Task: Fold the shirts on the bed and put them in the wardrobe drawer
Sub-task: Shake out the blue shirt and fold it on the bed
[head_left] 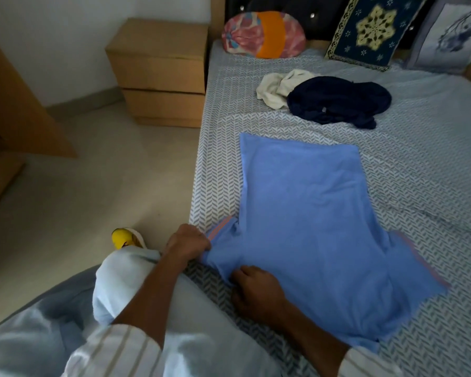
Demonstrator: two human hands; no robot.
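1. we see a light blue t-shirt (310, 213) spread flat on the bed (419, 159), near the bed's left edge, with its hem towards the pillows and its shoulders close to the person.
2. the left hand (186, 244) is at the bed's edge, the knuckles up and the fingers curled round the end of the shirt's left sleeve, the one with the pale orange stripe. the forearm comes up from the lower middle of the view, bare below a striped cuff.
3. the right hand (256, 291) lies on the shirt near the shoulder, back upward, the fingers bent inward. it seems to pinch the cloth at the edge, but we cannot tell this for sure.
4. farther on the bed a crumpled dark navy shirt (340, 103) touches a crumpled cream shirt (276, 88), both well apart from the blue one.
5. at the headboard stand a pink and orange bolster (264, 35), a navy patterned cushion (373, 31) and a pale floral cushion (452, 36).
6. a wooden bedside cabinet (161, 72) stands on the floor left of the bed.
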